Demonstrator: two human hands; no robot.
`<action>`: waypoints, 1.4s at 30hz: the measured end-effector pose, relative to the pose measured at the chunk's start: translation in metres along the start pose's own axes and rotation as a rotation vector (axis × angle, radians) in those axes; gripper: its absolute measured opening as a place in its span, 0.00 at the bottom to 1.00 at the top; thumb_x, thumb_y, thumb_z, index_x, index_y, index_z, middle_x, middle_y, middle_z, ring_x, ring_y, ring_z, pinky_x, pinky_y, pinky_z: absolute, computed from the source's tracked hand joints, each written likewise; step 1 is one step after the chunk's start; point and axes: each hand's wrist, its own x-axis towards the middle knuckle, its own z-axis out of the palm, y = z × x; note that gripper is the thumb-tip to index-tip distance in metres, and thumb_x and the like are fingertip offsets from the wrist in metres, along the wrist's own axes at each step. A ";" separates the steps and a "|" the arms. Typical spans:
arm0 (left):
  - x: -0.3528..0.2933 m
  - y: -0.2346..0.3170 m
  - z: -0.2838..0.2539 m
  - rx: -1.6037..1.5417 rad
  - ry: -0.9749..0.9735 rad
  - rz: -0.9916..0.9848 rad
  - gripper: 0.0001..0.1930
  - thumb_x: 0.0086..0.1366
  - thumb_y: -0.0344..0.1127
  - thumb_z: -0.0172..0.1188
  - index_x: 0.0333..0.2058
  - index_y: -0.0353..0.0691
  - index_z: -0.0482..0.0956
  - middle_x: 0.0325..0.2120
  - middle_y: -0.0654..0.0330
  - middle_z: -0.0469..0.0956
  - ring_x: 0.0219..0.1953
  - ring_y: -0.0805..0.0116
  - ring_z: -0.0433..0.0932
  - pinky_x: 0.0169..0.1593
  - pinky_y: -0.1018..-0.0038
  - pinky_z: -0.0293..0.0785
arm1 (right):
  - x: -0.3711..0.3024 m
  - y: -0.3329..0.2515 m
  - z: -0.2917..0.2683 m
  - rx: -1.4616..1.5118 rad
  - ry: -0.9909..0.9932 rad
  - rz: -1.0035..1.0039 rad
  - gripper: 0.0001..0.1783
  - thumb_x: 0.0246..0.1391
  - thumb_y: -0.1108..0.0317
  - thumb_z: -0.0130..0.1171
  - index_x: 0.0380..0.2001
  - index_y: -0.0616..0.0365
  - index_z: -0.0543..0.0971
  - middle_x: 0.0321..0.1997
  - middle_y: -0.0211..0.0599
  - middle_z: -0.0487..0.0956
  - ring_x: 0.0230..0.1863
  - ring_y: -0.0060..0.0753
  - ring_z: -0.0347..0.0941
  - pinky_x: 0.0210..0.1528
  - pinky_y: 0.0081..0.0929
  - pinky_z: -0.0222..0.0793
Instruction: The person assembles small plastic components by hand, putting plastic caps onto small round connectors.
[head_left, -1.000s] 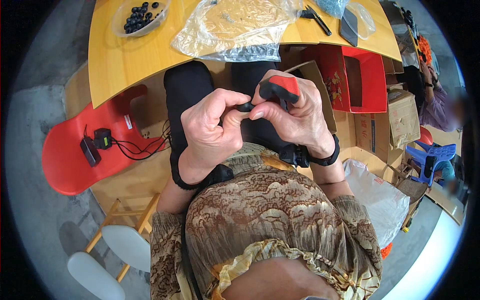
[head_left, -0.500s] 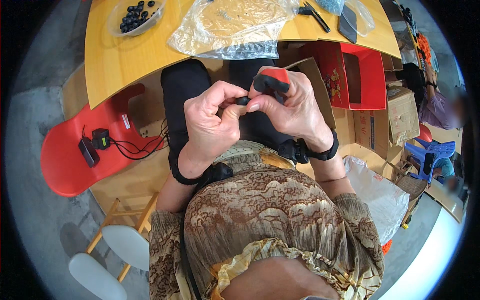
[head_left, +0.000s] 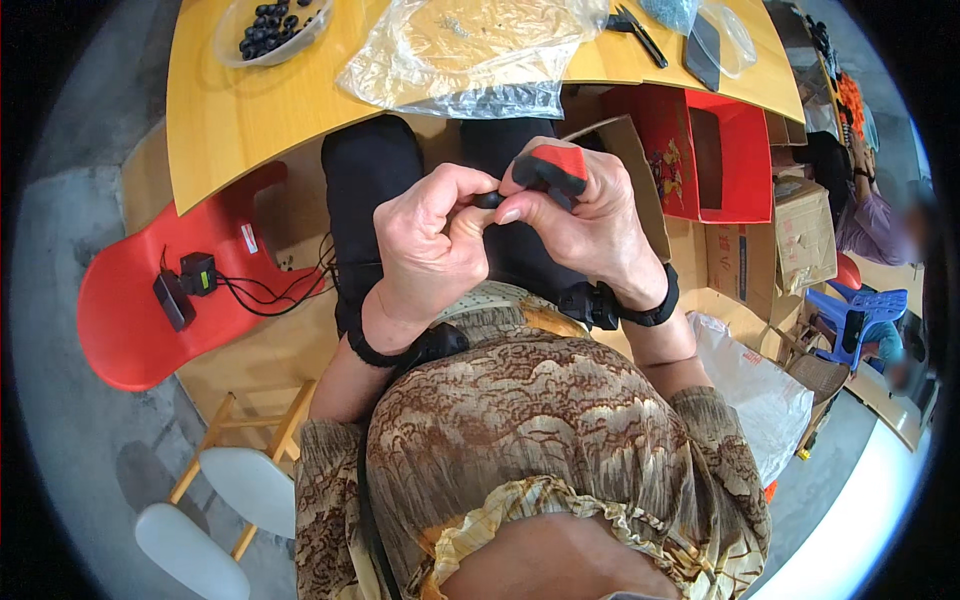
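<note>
Over my lap, my left hand [head_left: 432, 232] pinches a small black round part [head_left: 487, 200] between thumb and forefinger. My right hand [head_left: 590, 222] meets it from the other side, its thumb tip close against the part and its fingers curled. A red and black finger cover [head_left: 553, 168] sits on a finger of the right hand. Much of the part is hidden by my fingertips. Similar black parts [head_left: 268, 32] lie in a clear plastic bowl [head_left: 232, 58] on the table at the far left.
On the wooden table [head_left: 240, 120] lie a clear plastic bag [head_left: 450, 60], a black pen-like tool [head_left: 645, 40] and a dark phone-like slab [head_left: 703, 55]. A red box [head_left: 735, 205] stands below at right. Black devices with cables rest on a red chair [head_left: 130, 330]. Another person [head_left: 875, 225] is at far right.
Both hands have shifted very slightly right, still together around the black part. The finger cover on my right hand has tilted a little.
</note>
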 end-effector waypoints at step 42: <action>0.043 0.022 0.028 -0.452 0.149 0.560 0.13 0.58 0.39 0.54 0.34 0.33 0.73 0.32 0.46 0.70 0.27 0.64 0.71 0.24 0.75 0.71 | 0.014 -0.018 0.021 0.095 0.203 -0.457 0.05 0.44 0.74 0.47 0.28 0.59 0.71 0.26 0.41 0.70 0.28 0.48 0.68 0.30 0.35 0.66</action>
